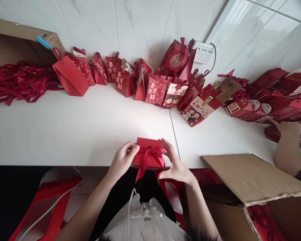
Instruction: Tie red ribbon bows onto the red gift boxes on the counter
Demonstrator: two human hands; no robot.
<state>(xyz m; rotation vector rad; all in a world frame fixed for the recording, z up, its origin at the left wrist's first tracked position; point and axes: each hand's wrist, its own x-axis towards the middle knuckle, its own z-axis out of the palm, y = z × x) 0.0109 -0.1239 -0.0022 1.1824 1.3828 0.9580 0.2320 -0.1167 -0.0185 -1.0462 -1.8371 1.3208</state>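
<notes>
A small red gift box (pixel 155 162) with a red ribbon bow on its front sits at the table's near edge. My left hand (pixel 124 158) pinches its left side between thumb and fingers. My right hand (pixel 178 167) is spread at the box's right side; its fingertips reach the box's upper right edge, and the thumb stands apart from it. One ribbon tail hangs below the box's front.
Several red gift boxes (pixel 155 88) line the wall. Loose dark red ribbons (pixel 22 82) lie at left by a cardboard box (pixel 22 28). An open carton (pixel 251 174) stands at lower right. Another person's hand (pixel 289 132) touches stacked boxes (pixel 273 110). A power strip (pixel 203 52) is on the wall.
</notes>
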